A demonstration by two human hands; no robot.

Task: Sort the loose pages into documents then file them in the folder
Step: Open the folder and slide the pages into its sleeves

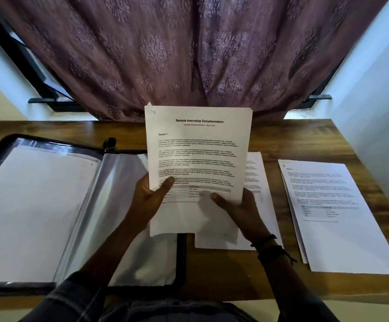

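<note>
Hands, left [150, 198] and right [237, 206], grip one sheaf [198, 159] by its lower corners, raised upright, probably for reading its title. Folder [49, 205] lies open alongside, ready for filing.

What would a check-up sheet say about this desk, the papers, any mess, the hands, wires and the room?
Surface: brown wooden table, bare wood showing at the back.
Job's things: folder lies open on the left; stack of pages titled Sample Internship Documentation is held up; middle pile and right pile lie flat.
Clutter: nothing seen.
Hands: left hand and right hand both grip the stack's lower part, thumbs in front.
Cables: nothing seen.
Surroundings: purple curtain over a window, pale walls.
</note>
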